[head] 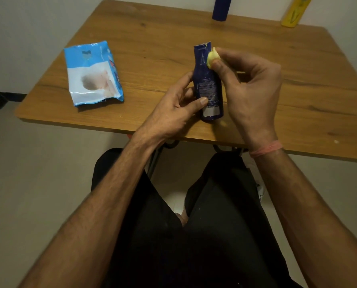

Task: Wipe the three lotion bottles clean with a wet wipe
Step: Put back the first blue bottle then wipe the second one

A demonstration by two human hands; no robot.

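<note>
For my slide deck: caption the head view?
Left hand holds a blue bottle while right hand rubs it with a wipe.

Three lotion bottles (208,84) (222,8) (294,12), one wipe pack (92,74), one wipe (213,58).

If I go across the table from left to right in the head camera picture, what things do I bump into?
Wet wipe pack → left hand → dark blue bottle held in it → right hand pinching a wipe against the bottle → yellow bottle at the far right.

free: table (298,84) right half, centre | blocked: wipes pack (93,73) left; two bottles (220,8) far edge
</note>
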